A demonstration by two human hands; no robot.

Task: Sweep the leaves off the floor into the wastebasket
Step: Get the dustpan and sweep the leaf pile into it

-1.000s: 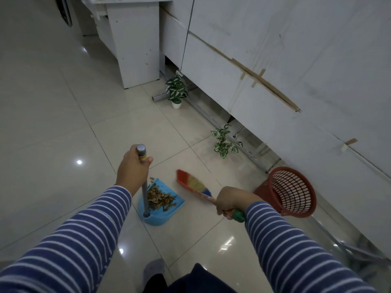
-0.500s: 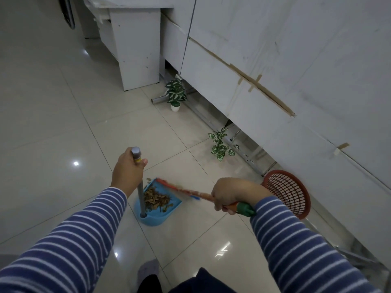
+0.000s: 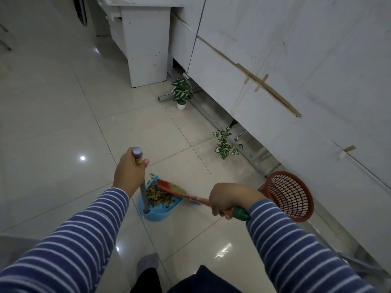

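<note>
Head view: left hand (image 3: pixel 129 174) wrapped tight round the top of the grey metal handle (image 3: pixel 143 188), arm in a blue-and-white striped sleeve (image 3: pixel 69 248) reaching forward, holding the light-blue plastic dustpan (image 3: pixel 157 210) on the glossy cream tiled floor (image 3: pixel 63 123). Right hand (image 3: pixel 229 198) fisted, knuckles up, round the short orange hand broom with green end cap (image 3: pixel 186 194), bristles over the brown dry leaves (image 3: pixel 157 194) heaped in the dustpan. Red mesh plastic wastebasket (image 3: pixel 288 194) tilted just right of the right wrist, beside the white wall panels (image 3: pixel 296 60).

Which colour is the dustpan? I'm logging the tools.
Light blue dustpan, clearest in the head view.
</note>
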